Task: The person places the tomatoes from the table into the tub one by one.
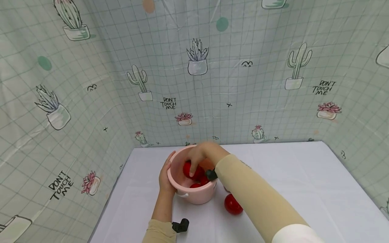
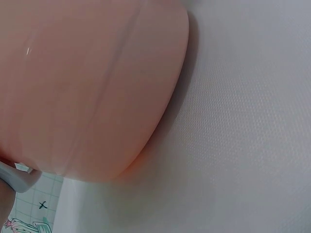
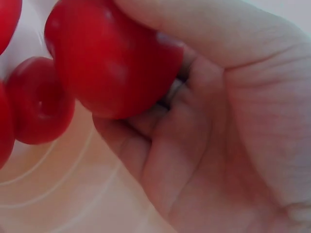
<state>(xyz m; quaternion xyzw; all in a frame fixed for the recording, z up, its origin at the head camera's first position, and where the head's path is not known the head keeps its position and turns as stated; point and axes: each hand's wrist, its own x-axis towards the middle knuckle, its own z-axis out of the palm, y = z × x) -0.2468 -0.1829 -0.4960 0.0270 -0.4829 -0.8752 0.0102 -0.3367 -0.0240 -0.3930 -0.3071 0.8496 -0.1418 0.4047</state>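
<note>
A pink bucket (image 1: 197,195) stands on the table, with several glossy red fruits inside. They look like tomatoes or apples; I cannot tell which. My left hand (image 1: 166,177) holds the bucket's left side, its fingers curved along the outer wall up to the rim. In the left wrist view the bucket wall (image 2: 92,87) fills the left half. Inside the bucket, my right hand (image 1: 199,157) grips a red fruit (image 3: 116,58) between thumb and fingers. Another red fruit (image 3: 41,102), dimpled, lies beside it. One more red fruit (image 1: 233,204) sits on the table, partly behind the right sleeve.
A white cloth (image 1: 288,175) covers the table. Patterned fabric walls (image 1: 212,94) with cactus drawings rise behind and at both sides. A white handle end (image 1: 183,194) sticks out at the bucket's front. Small black cameras (image 1: 181,225) are strapped to the wrists.
</note>
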